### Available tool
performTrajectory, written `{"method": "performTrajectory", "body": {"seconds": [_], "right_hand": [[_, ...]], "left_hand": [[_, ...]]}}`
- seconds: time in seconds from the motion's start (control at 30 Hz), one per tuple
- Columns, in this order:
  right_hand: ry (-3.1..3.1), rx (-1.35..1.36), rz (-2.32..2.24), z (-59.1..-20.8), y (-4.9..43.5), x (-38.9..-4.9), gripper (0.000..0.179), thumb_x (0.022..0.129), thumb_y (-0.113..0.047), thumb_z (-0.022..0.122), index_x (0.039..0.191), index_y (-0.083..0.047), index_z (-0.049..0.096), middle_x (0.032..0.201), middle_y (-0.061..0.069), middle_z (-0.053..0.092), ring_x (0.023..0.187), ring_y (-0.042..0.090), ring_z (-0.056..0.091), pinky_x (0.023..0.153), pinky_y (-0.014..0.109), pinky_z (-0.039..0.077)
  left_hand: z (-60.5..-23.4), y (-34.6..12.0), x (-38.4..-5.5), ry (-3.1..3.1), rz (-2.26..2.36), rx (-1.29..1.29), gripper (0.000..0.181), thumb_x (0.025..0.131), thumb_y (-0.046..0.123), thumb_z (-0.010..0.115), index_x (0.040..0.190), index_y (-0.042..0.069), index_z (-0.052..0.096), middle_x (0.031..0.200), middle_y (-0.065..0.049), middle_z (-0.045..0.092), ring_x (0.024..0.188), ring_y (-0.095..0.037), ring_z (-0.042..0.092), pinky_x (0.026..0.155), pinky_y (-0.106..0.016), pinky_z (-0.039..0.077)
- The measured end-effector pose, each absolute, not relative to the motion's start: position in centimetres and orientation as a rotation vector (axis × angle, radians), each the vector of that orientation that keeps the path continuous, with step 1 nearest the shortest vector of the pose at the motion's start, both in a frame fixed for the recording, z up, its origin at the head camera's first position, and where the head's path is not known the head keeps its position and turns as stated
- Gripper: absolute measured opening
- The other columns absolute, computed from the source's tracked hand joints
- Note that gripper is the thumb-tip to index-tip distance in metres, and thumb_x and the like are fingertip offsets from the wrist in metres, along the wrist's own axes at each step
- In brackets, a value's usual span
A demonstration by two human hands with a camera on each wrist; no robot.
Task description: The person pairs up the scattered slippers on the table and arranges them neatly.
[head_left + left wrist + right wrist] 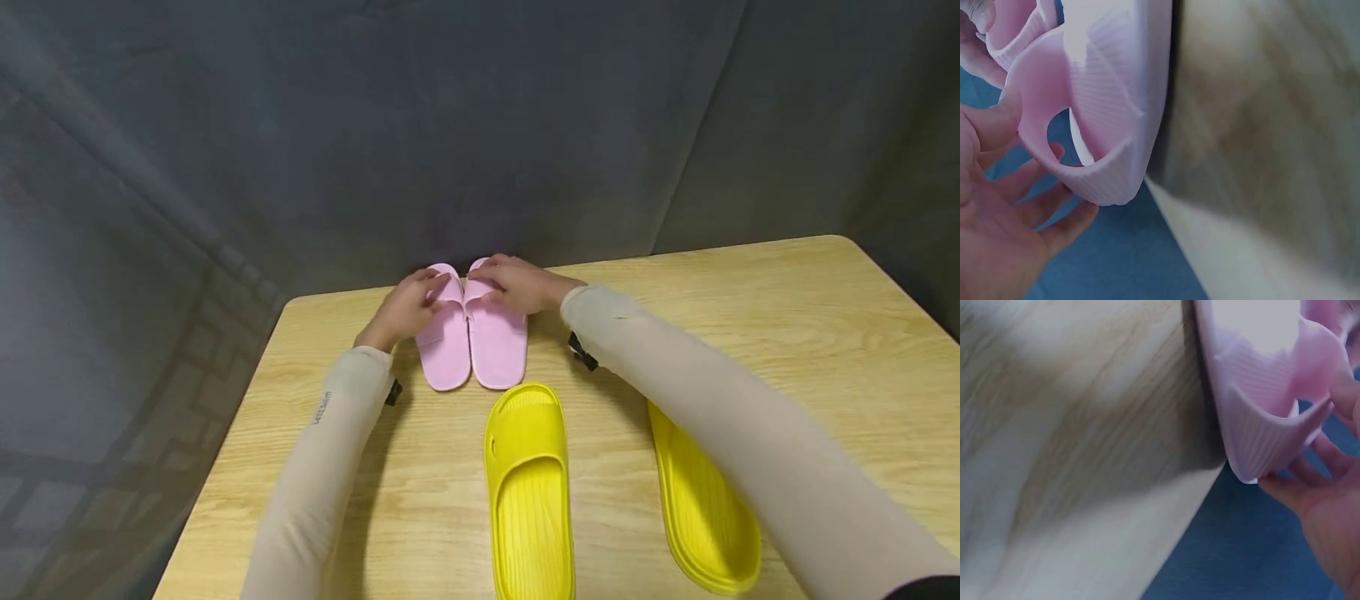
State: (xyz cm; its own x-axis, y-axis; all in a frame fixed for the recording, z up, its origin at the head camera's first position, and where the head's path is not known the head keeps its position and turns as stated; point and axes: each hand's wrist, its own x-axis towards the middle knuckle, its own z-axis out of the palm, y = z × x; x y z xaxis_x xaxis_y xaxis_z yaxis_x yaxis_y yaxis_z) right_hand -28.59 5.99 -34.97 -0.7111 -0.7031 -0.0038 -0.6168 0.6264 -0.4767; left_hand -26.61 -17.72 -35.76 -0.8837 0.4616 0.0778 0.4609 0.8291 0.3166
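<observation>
A pair of pink slippers lies side by side at the table's far edge. My left hand (405, 310) holds the left pink slipper (444, 354) by its strap, from the left side. On the other one, the right pink slipper (498, 350), my right hand (525, 287) grips the strap from the right. In the left wrist view, the thumb is at the strap's rear edge and the fingertips touch the toe end. The right wrist view shows the right thumb and fingers around the strap (1266, 434). Both toes point away from me.
Nearer to me lies a yellow slipper (528, 442), toe pointing away. A second yellow slipper (705, 508) is partly hidden under my right forearm. The wooden table (810, 333) ends against a dark grey cloth (480, 142) behind the pink pair.
</observation>
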Motion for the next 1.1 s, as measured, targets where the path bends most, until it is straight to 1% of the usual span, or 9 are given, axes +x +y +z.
{"method": "performTrajectory", "body": {"seconds": [0.1,0.27,0.37,0.43,0.57,0.73,0.9,1.03,1.1], "right_hand": [[2.614,-1.118,-0.689,-35.9,6.3,-28.8,0.052,0.098,-0.026,0.063,0.145,-0.007,0.051,0.147,0.016,0.051,0.14,0.033,0.041,0.122,0.046,0.028],[2.588,-1.109,-0.766,-36.8,6.6,-28.9,0.052,0.096,-0.021,0.065,0.145,-0.007,0.052,0.148,0.017,0.051,0.141,0.035,0.043,0.122,0.048,0.028],[2.565,-0.982,-0.82,-36.9,6.5,-29.0,0.053,0.096,-0.024,0.066,0.146,-0.013,0.052,0.151,0.012,0.05,0.143,0.032,0.043,0.122,0.047,0.028],[2.54,-0.892,-0.847,-36.9,6.5,-29.0,0.054,0.096,-0.026,0.067,0.147,-0.017,0.051,0.152,0.009,0.049,0.144,0.03,0.042,0.122,0.046,0.028],[2.493,-0.781,-0.868,-36.9,6.2,-28.8,0.055,0.095,-0.031,0.068,0.147,-0.023,0.051,0.154,0.004,0.047,0.146,0.027,0.04,0.123,0.045,0.027],[2.458,-0.754,-0.855,-37.1,5.9,-28.5,0.055,0.094,-0.03,0.069,0.146,-0.024,0.052,0.155,0.002,0.045,0.147,0.027,0.037,0.124,0.045,0.025],[2.47,-0.713,-0.862,-37.1,6.3,-28.2,0.055,0.093,-0.031,0.07,0.145,-0.027,0.052,0.154,0.0,0.047,0.147,0.027,0.039,0.123,0.046,0.027],[2.486,-0.684,-0.873,-36.9,6.4,-28.1,0.055,0.092,-0.032,0.071,0.144,-0.027,0.054,0.153,-0.001,0.049,0.145,0.026,0.04,0.122,0.045,0.029],[2.492,-0.691,-0.872,-36.9,6.4,-28.1,0.055,0.093,-0.031,0.07,0.144,-0.026,0.053,0.153,0.001,0.049,0.145,0.026,0.041,0.122,0.045,0.029]], "left_hand": [[-36.8,-17.6,-26.5,2.959,0.556,0.715,0.049,0.097,0.016,0.062,0.144,0.005,0.053,0.146,-0.022,0.049,0.135,-0.038,0.049,0.115,-0.049,0.038],[-37.5,-17.6,-26.4,2.909,0.748,0.605,0.051,0.094,0.017,0.067,0.142,0.008,0.055,0.15,-0.019,0.048,0.138,-0.035,0.047,0.117,-0.047,0.036],[-37.7,-17.5,-26.5,2.881,0.88,0.542,0.051,0.092,0.014,0.07,0.14,0.009,0.057,0.151,-0.016,0.047,0.14,-0.033,0.046,0.118,-0.045,0.035],[-37.9,-17.5,-26.6,2.859,0.963,0.518,0.05,0.09,0.01,0.071,0.139,0.008,0.058,0.151,-0.016,0.048,0.14,-0.033,0.046,0.118,-0.043,0.036],[-37.9,-17.8,-26.4,2.78,1.095,0.445,0.05,0.089,0.003,0.069,0.138,0.008,0.059,0.151,-0.015,0.047,0.141,-0.032,0.045,0.118,-0.042,0.036],[-37.7,-18.0,-26.0,2.684,1.172,0.327,0.05,0.088,0.001,0.068,0.137,0.011,0.06,0.152,-0.012,0.047,0.143,-0.031,0.042,0.12,-0.043,0.032],[-37.5,-17.5,-25.8,2.678,1.157,0.246,0.051,0.088,0.003,0.069,0.137,0.016,0.06,0.153,-0.007,0.047,0.145,-0.029,0.039,0.121,-0.042,0.031],[-37.1,-17.2,-25.9,2.68,1.13,0.234,0.054,0.087,-0.002,0.066,0.137,0.017,0.06,0.154,-0.006,0.047,0.146,-0.028,0.038,0.121,-0.042,0.031],[-37.0,-17.2,-26.0,2.682,1.118,0.245,0.053,0.087,-0.001,0.067,0.137,0.017,0.06,0.154,-0.006,0.047,0.146,-0.028,0.038,0.121,-0.041,0.03]]}}
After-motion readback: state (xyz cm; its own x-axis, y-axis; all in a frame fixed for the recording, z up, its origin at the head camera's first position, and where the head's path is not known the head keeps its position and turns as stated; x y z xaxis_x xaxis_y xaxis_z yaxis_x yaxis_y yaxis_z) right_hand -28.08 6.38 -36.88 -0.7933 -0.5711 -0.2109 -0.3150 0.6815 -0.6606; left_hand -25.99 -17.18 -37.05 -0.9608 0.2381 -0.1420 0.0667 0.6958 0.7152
